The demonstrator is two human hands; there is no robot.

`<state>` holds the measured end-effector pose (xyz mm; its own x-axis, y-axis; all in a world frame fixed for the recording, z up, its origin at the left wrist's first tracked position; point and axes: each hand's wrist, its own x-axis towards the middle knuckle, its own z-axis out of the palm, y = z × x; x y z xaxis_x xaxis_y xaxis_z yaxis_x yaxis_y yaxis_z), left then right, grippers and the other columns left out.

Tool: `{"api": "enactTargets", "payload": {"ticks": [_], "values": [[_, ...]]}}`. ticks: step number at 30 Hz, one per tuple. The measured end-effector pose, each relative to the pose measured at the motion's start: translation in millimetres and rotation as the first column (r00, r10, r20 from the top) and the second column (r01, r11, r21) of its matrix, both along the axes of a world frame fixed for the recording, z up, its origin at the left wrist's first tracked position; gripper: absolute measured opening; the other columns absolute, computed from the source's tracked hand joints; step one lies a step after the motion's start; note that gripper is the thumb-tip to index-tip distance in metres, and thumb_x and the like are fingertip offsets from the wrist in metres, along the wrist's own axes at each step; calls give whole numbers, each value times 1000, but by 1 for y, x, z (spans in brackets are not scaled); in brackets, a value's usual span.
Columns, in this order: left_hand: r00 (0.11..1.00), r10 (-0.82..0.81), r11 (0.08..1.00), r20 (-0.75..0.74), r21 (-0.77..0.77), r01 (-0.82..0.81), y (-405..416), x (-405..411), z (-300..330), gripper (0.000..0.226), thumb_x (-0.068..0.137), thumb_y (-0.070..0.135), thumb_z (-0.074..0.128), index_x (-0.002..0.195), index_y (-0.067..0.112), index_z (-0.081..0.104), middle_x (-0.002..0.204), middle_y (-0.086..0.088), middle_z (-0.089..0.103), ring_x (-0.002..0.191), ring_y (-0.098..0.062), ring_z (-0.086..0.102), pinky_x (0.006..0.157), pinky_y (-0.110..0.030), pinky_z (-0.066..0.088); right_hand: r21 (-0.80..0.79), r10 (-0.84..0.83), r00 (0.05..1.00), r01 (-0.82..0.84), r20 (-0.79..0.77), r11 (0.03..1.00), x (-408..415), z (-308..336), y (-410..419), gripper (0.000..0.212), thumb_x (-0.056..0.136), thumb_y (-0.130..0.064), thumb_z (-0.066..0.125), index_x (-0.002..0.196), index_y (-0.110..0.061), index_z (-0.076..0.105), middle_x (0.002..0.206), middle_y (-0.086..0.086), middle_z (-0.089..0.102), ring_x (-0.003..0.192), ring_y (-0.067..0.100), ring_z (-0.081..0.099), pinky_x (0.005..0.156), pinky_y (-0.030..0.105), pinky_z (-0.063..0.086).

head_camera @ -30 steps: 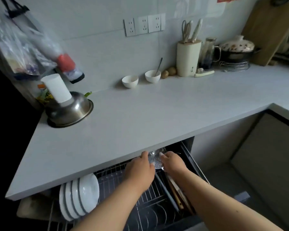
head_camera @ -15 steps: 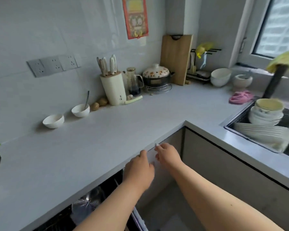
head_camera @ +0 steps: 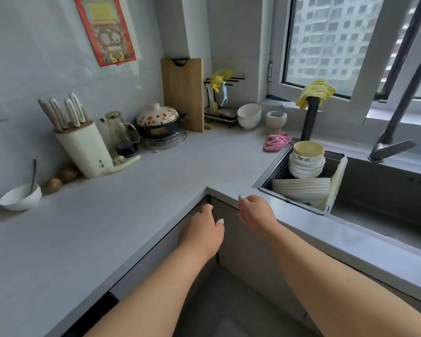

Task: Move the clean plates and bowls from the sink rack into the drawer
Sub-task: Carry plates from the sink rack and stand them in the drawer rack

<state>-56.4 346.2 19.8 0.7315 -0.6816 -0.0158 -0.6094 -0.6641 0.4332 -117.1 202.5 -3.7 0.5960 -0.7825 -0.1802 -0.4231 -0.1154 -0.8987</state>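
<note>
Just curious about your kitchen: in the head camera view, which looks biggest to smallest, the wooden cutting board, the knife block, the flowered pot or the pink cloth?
1. Wooden cutting board
2. Knife block and flowered pot look alike; the block stands nearer the camera, so no ranking
3. Pink cloth

bare countertop (head_camera: 156, 190) left of sink rack (head_camera: 277, 171); faucet (head_camera: 394, 132) overhanging right

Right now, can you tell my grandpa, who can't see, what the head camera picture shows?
Two empty hands, left hand and right hand, reach toward stacked plates and bowls in the sink rack on an L-shaped grey counter.
</note>
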Motion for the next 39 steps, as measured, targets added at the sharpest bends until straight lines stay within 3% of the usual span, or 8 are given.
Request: {"api": "enactTargets", "payload": {"ticks": [6,11,16,21,24,28,32,39], "values": [[998,-48,998,-28,-31,47,-32,-8,-5,49,98,38,41,142,18,32,114,-4,64,109,-24,57,90,-41,49,-101,-82,988,69,-131,993,-21,-1,-46,45,95,-37,44,99,4,62,79,15,67,76,31,63,71,35,49],[991,-117,993,-61,-13,117,-60,-15,-9,48,98,38,41,140,17,34,113,-3,63,107,-24,58,90,-41,49,-171,-176,964,143,-199,975,-48,-9,-80,38,93,-33,45,93,-1,64,90,15,70,84,29,64,73,36,49],[978,-201,979,-55,11,202,-94,-17,-9,45,99,36,40,139,17,35,110,-3,64,101,-22,60,80,-37,50,-274,-266,914,182,-306,944,-72,-11,-119,37,95,-35,47,71,-8,52,68,9,57,71,26,50,57,29,32],[968,-245,968,-60,46,247,-127,-2,-15,46,99,32,38,142,16,32,103,-6,66,90,-21,61,71,-33,49,-344,-309,884,184,-352,921,-70,-17,-167,25,91,-34,53,89,-11,63,86,7,65,86,27,57,71,31,43],[966,-249,967,-68,47,252,-153,14,-21,46,99,30,37,143,17,32,106,-6,65,91,-19,60,71,-30,46,-444,-319,881,144,-349,884,-60,-22,-196,36,90,-33,57,118,-11,60,120,9,59,114,27,52,92,35,43],[956,-285,956,-75,56,289,-194,30,-29,44,99,30,37,140,17,34,105,-6,66,92,-20,60,76,-32,49,-542,-240,817,-103,-524,834,-45,-26,-236,47,93,-40,51,132,-15,50,136,6,49,129,24,39,107,37,34],[951,-296,952,-91,58,302,-226,45,-37,42,100,34,39,138,17,35,107,-4,65,96,-20,61,78,-33,50,-404,-81,642,-376,-763,834,-34,-35,-256,36,97,-41,38,109,-19,64,124,4,58,120,24,46,99,40,30],[942,-314,943,-114,78,324,-263,50,-40,42,100,36,39,137,18,36,112,-5,64,100,-23,59,83,-38,51,-492,-38,732,-418,-680,764,-36,-36,-283,19,86,-34,54,76,-22,65,80,-5,62,86,23,56,84,34,28]]}}
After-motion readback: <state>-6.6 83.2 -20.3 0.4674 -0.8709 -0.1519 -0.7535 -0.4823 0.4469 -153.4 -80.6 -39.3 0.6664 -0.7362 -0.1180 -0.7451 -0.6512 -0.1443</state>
